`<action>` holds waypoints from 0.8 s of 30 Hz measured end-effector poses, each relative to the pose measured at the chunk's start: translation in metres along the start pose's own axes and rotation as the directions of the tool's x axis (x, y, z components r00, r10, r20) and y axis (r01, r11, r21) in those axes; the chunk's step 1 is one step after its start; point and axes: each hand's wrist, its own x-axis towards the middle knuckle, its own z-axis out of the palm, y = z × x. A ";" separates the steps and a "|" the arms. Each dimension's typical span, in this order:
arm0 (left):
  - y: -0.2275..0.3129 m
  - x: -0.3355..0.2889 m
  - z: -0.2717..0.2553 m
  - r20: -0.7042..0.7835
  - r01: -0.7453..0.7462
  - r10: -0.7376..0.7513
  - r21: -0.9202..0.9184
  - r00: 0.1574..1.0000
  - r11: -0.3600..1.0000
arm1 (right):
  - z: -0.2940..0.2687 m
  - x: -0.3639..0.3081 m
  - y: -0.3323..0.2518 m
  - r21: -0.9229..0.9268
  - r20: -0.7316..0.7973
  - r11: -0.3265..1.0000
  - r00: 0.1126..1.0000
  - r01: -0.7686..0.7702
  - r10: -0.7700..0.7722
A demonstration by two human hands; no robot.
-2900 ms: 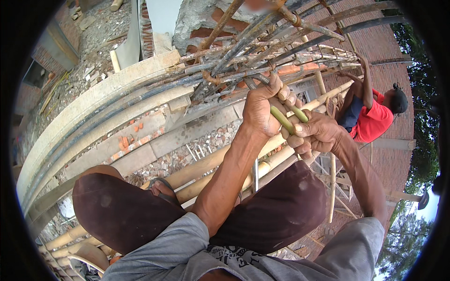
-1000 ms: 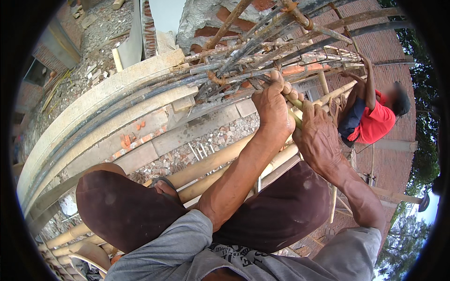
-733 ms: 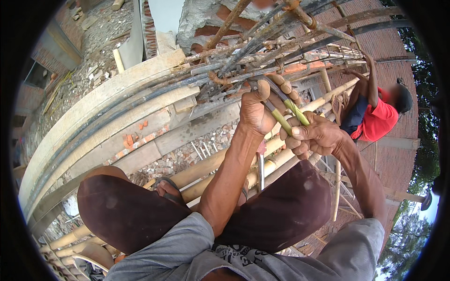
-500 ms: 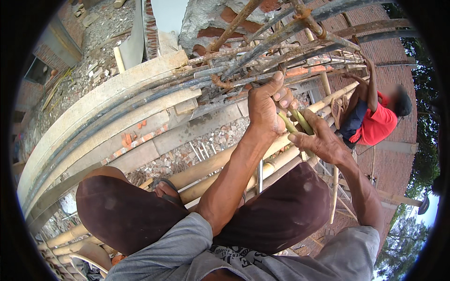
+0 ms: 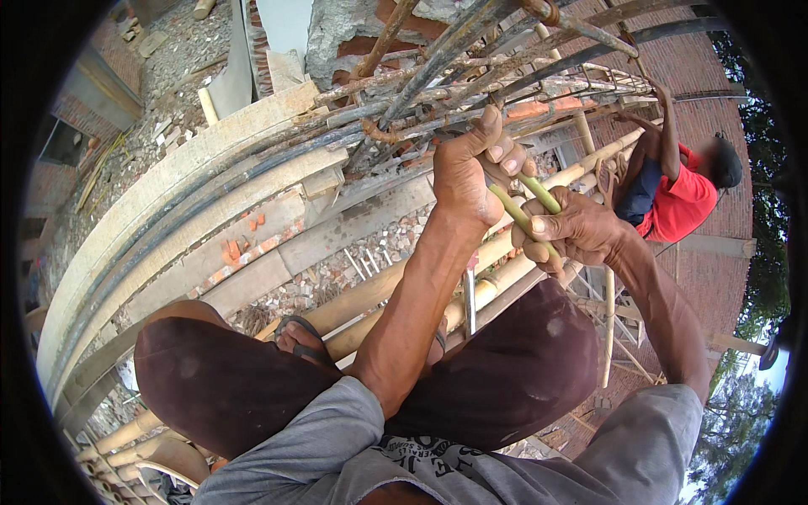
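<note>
A pair of pincers with two long green handles point(image 5: 523, 215) is held in front of me, its handles a little spread. My right hand point(image 5: 581, 223) is closed round the lower part of the handles, with the thumb pressed on one of them. Higher up, my left hand point(image 5: 471, 168) wraps round the tool near its head, thumb pointing up. Most of the head is hidden by the left fingers; a bit of dark metal shows beside the thumb. Just beyond lie steel reinforcing bars point(image 5: 404, 126), rusty and grey, close to the left hand.
Bamboo poles point(image 5: 370, 303) run beneath my legs above brick rubble. A long curved-looking board point(image 5: 168, 160) lies at left beside the bars. A co-worker in a red shirt point(image 5: 680, 206) sits at right before a brick wall point(image 5: 707, 76), one arm raised to the bars.
The pincers' handles have shifted slightly, and my right hand has moved a little right, its fingers now curled further round them. My left hand has moved slightly left and up.
</note>
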 end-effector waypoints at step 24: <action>-0.010 -0.003 0.014 -0.291 -0.055 0.098 0.153 0.952 0.987 | 0.046 0.002 0.021 -0.870 -0.333 0.492 0.714 0.018 -0.616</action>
